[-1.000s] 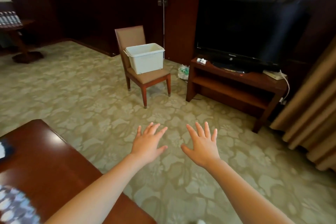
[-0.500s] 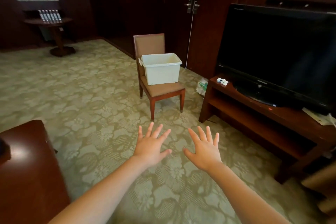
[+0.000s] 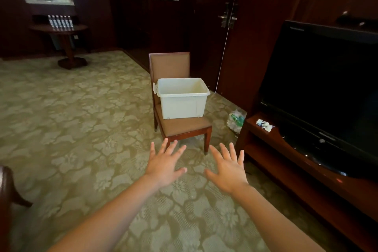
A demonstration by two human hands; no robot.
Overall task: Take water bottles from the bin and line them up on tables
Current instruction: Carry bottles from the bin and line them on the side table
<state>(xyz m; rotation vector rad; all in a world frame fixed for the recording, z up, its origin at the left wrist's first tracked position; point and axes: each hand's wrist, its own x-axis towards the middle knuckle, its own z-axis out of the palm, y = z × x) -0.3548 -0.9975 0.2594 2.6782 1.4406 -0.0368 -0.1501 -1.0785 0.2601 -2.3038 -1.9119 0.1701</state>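
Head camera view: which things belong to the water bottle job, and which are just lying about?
Job: white bin, bottles lined up on the round table, left hand, right hand.
Lying about: chair, television, plastic bag.

I've got open carpet (image 3: 92,139) ahead to the chair (image 3: 184,128) w/ the bin (image 3: 182,106); TV stand (image 3: 266,139) crowds right, dark wood furniture (image 3: 5,190) low left.

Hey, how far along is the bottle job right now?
Done: a row of water bottles stands on the round table. In hand: nothing; left hand and right hand are open, short of the white bin on the chair. Left: unclear; the bin's bottom is hidden.
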